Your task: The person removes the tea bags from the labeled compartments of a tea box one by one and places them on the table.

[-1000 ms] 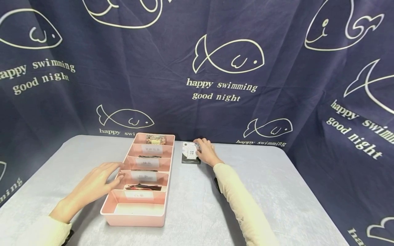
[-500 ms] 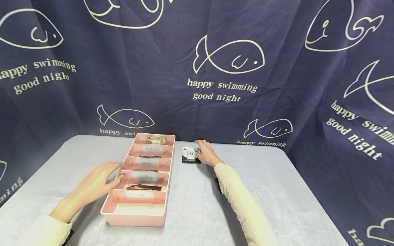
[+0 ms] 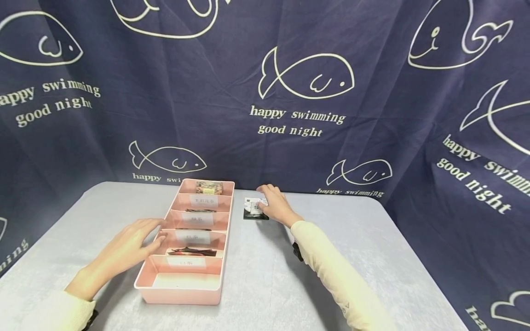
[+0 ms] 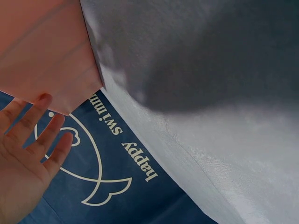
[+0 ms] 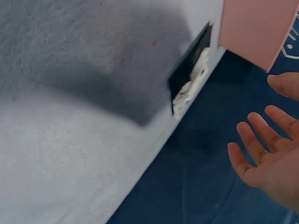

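A pink divided box (image 3: pixel 182 296) stands on the table, its compartments labelled with white paper strips. My left hand (image 3: pixel 124 243) lies along the box's left side, fingertips at the rim and holding nothing; the left wrist view shows its fingers (image 4: pixel 41 119) spread at the pink wall. Right of the box's far end lies a flat black-and-white sachet (image 3: pixel 250 214). My right hand (image 3: pixel 279 210) is over the sachet's right side, overlapping it in the head view. In the right wrist view the sachet (image 5: pixel 190 72) lies apart from that hand (image 5: pixel 275 158), whose fingers are spread and hold nothing.
Dark red packets (image 3: pixel 192 252) fill one compartment, and a patterned packet with a yellow label (image 3: pixel 209 188) sits in the farthest. The nearest compartment shows its bare white floor (image 3: pixel 186 281). A navy fish-print curtain (image 3: pixel 232 151) hangs directly behind the table (image 3: pixel 265 285).
The sachet's white part has come down lower and flat over the black part. My right hand has shifted slightly left over it. The left hand stays at the box.
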A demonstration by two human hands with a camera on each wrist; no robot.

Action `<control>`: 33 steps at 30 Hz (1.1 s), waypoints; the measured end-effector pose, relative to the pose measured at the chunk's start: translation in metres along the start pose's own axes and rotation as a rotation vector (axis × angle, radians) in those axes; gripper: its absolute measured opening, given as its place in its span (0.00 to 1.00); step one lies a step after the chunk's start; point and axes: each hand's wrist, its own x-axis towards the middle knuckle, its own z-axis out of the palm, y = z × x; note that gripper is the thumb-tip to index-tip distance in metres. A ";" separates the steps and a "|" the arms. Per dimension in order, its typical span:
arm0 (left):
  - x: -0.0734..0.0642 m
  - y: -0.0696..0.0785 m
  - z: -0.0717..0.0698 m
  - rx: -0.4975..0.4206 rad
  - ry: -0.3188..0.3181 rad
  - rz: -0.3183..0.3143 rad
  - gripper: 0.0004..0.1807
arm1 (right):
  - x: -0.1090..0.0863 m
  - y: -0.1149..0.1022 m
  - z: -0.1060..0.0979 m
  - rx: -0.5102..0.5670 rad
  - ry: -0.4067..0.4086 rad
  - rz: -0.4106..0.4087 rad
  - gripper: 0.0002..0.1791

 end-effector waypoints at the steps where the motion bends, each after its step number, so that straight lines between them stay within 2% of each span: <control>1: 0.000 0.000 0.000 -0.001 0.001 0.000 0.20 | -0.001 -0.002 -0.002 0.002 0.005 -0.005 0.23; 7: -0.001 -0.002 0.001 -0.002 0.004 0.001 0.20 | -0.010 -0.009 -0.008 0.002 0.044 -0.053 0.21; 10: -0.002 -0.002 0.001 -0.005 0.000 -0.005 0.20 | -0.015 -0.013 -0.011 -0.003 0.071 -0.103 0.19; 21: -0.002 -0.001 0.000 0.001 -0.006 -0.012 0.21 | -0.035 -0.034 -0.010 -0.062 0.101 -0.362 0.17; 33: -0.001 -0.001 0.000 0.000 -0.014 -0.017 0.21 | -0.054 -0.074 -0.005 -0.100 0.058 -0.480 0.13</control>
